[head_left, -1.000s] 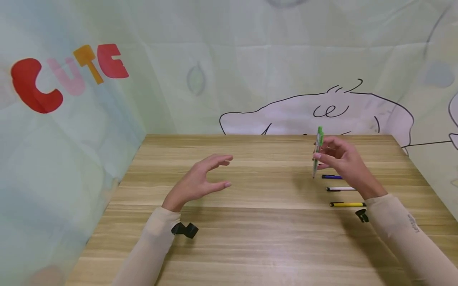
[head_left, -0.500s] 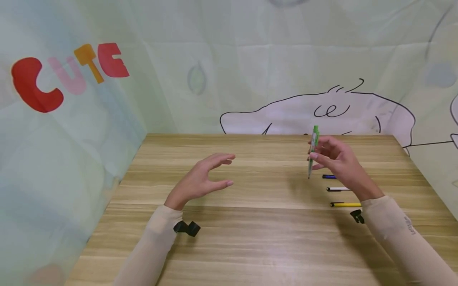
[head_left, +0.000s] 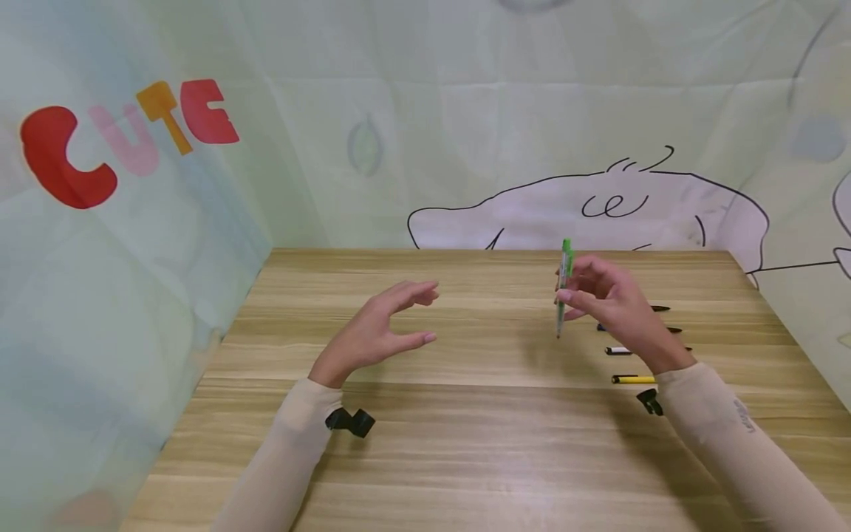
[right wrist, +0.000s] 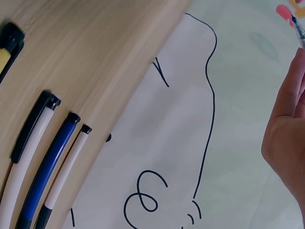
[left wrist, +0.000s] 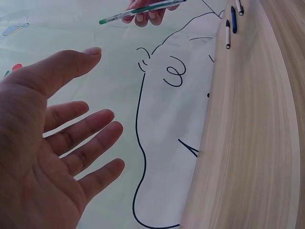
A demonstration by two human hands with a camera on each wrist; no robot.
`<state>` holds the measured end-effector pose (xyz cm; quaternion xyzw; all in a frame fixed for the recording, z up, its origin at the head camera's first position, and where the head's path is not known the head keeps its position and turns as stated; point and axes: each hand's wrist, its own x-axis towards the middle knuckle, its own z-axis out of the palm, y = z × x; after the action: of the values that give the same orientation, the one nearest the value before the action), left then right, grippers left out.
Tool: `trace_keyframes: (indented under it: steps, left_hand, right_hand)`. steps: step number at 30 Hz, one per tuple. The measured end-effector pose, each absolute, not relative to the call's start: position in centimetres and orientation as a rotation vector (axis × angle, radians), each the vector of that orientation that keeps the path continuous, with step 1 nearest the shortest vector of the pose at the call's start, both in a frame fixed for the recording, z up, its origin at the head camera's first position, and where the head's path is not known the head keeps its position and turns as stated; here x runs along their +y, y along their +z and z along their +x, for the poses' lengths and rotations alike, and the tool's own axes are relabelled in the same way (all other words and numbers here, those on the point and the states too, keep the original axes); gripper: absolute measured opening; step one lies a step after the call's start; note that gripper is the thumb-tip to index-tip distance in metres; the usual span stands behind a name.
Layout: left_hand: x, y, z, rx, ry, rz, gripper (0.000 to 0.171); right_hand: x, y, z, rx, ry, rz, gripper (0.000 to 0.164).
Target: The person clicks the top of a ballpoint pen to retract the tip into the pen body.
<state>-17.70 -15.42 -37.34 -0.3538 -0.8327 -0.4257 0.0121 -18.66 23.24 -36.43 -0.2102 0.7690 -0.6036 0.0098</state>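
My right hand pinches a green-and-clear pen between thumb and fingers, nearly upright above the table, tip down. In the left wrist view that green pen lies across the fingertips of the right hand. Only part of my right hand shows at the edge of the right wrist view. Left of it in the head view, my left hand hovers over the wood, thumb and fingers spread apart, holding nothing. The palm of the left hand faces its wrist camera.
Under the right forearm, several pens lie in a row: a yellow pen, a white pen, a blue pen and a slim white pen. A printed cloth hangs behind the wooden table.
My right hand has moved left with the green pen, uncovering the dark tips of pens behind it. The left hand has barely shifted.
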Motion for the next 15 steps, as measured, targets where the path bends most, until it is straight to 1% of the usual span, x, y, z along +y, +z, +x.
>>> trace_keyframes:
  steps: [9,15]
  left_hand:
    - [-14.5,-36.9,-17.9,-2.559,-1.344,-1.126,0.072]
    - [-13.9,-36.9,-18.0,-2.52,-1.339,-1.164,0.073]
  right_hand:
    - [22.0,-36.7,-18.7,2.347,-1.896,-0.723,0.031]
    - [21.2,-36.7,-18.6,2.275,-1.909,-0.758,0.026]
